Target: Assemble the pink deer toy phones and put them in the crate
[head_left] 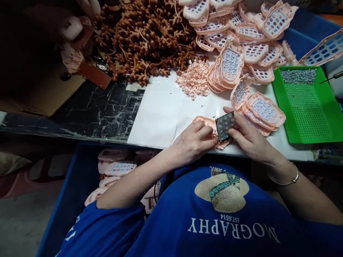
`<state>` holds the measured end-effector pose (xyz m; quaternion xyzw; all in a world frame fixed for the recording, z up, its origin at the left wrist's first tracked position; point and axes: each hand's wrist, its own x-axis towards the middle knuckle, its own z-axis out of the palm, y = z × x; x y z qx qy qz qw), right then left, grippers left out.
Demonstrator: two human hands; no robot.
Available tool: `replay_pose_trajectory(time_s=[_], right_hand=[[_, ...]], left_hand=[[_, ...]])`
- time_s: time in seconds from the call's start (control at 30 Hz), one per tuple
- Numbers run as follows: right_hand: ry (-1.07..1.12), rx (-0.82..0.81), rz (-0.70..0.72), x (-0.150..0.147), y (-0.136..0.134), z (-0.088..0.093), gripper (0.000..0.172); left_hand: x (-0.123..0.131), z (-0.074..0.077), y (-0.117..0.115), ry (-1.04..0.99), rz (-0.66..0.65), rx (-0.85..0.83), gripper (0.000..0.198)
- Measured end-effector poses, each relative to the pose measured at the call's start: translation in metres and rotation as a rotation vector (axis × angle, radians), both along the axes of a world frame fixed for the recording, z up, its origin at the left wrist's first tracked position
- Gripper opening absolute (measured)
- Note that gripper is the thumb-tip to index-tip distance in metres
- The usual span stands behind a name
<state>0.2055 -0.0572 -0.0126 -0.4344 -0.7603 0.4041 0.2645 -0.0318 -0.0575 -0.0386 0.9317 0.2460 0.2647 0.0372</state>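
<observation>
Between the thumb and fingers of my right hand [248,137] is a small dark circuit board [225,126] with pale round dots on its face, held tilted. My left hand [194,141] has its fingers curled over a pink plastic shell [205,122] lying at the table's front edge; its fingertips reach the board's lower left corner. Much of this shell is covered by my left hand and the board. Just beyond my right hand lie stacked pink shells [264,110] with white keypads set in them.
A pile of small pink buttons [194,78] lies behind my hands, beside more pink shells [252,32]. Brown plastic pieces [144,35] are heaped at the back. At right stand a green tray [291,125] holding screws [298,76] and a screwdriver [334,76]. A blue bin [66,200] sits below.
</observation>
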Motion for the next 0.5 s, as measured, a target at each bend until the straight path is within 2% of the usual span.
replay_pose_trajectory(time_s=[0.33,0.5], right_hand=[[-0.021,-0.023,-0.004,-0.0009,0.0035,-0.0011,0.055],[-0.019,0.013,-0.100,-0.0046,-0.0013,-0.0032,0.053]], left_hand=[[0.0010,0.0004,0.0011,-0.005,-0.004,0.014,0.017],[0.0008,0.0000,0.0009,0.009,0.008,0.012,0.018]])
